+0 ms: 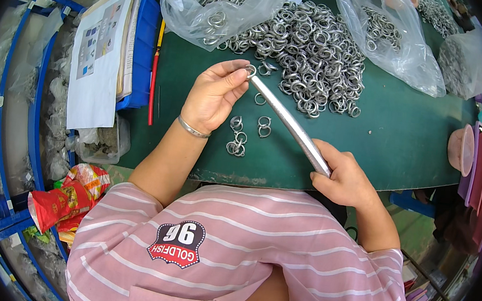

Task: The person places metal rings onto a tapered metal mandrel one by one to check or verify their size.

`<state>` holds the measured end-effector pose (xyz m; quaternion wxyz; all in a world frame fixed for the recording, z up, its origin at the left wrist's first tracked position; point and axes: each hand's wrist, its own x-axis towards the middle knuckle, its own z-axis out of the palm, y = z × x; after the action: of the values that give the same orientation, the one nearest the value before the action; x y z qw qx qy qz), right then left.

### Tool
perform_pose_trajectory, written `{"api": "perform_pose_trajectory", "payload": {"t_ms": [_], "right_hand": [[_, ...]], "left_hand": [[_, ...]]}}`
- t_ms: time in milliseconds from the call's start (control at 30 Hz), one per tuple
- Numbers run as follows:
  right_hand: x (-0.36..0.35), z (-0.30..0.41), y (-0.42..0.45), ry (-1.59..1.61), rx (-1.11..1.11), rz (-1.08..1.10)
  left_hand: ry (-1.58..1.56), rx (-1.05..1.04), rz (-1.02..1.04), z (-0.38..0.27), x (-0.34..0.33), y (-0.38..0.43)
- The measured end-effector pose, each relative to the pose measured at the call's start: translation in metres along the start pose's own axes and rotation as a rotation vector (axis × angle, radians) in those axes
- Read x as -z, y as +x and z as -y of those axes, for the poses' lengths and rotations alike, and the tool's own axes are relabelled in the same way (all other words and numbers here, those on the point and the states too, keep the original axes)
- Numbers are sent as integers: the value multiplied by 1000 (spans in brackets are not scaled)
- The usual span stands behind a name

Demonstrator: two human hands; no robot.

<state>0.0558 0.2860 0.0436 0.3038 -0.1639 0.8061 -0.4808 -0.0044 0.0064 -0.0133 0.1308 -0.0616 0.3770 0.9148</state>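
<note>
My left hand (218, 89) pinches a small metal ring (251, 70) between thumb and fingertips. The ring sits at the narrow tip of a tapered metal ring mandrel (289, 122); whether the tip passes through it is hard to see. My right hand (343, 175) grips the mandrel's thick end, near the table's front edge. Beyond the mandrel lies a large heap of silver-coloured rings (319, 58). Small groups of rings (237, 137) lie below my left hand, with a linked pair (264, 126) beside them and a single ring (260, 99) close to the mandrel.
Plastic bags of rings (224, 9) (380, 33) stand at the back of the green table (399, 135). On the left are a blue bin (145, 50) with papers, a red-and-yellow rod (154, 81) and a blue shelf rack (37, 118). A pink cup (461, 150) sits at right.
</note>
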Motion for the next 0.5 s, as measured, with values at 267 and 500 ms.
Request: {"api": "perform_pose_trajectory", "payload": {"t_ms": [267,500], "right_hand": [[-2,1,1,24,52,-44],[-1,0,1,8,32,-17]], "left_hand": [[75,40,46,0,-11,-5],[40,47,87,-2,-13,-7]]}}
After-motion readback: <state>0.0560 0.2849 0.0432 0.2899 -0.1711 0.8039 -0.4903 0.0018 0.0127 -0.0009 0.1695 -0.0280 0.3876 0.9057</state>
